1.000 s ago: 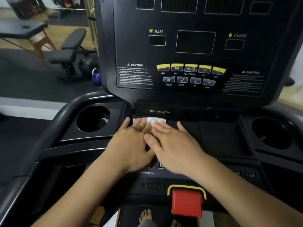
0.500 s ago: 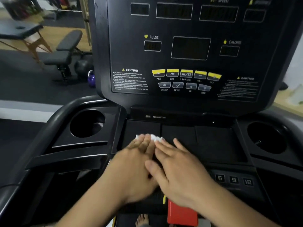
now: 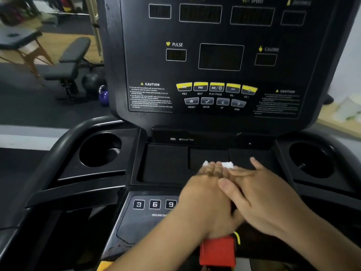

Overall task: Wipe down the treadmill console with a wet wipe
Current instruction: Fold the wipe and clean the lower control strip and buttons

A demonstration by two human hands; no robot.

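a: how are the grips sitting?

b: the left grip (image 3: 205, 198) and the right grip (image 3: 261, 196) are both lying flat, palms down, fingers stretched out straight and curling round nothing. they are pressing side by side, and the right thumb is overlapping the edge of the left grip. the left fingertips are showing blurred.

a: and the wet wipe?

b: the wet wipe (image 3: 227, 164) is lying under the fingers of both grips. only a white, crumpled, soft-looking edge is peeking out past the fingertips.

a: what is it resting on?

b: it is lying in the tray (image 3: 166, 163), a shallow matte black recess divided into three flat rectangular sections, around the middle one and its seam with the right one.

a: what is surrounding that?

b: a round, deep cup holder (image 3: 99, 149) is sitting to the left and another cup holder (image 3: 310, 159) to the right, both in smooth black plastic. square number keys (image 3: 154, 204) are showing below the tray, and a blocky red safety key (image 3: 217, 251) is poking out under the wrists. the console (image 3: 148, 55) is rising behind as a glossy black panel with dark rectangular displays and a curved row of yellow buttons (image 3: 216, 87).

a: and further out?

b: a padded black weight bench (image 3: 72, 61) and a shiny purple kettlebell (image 3: 103, 96) are standing on the floor at the left.
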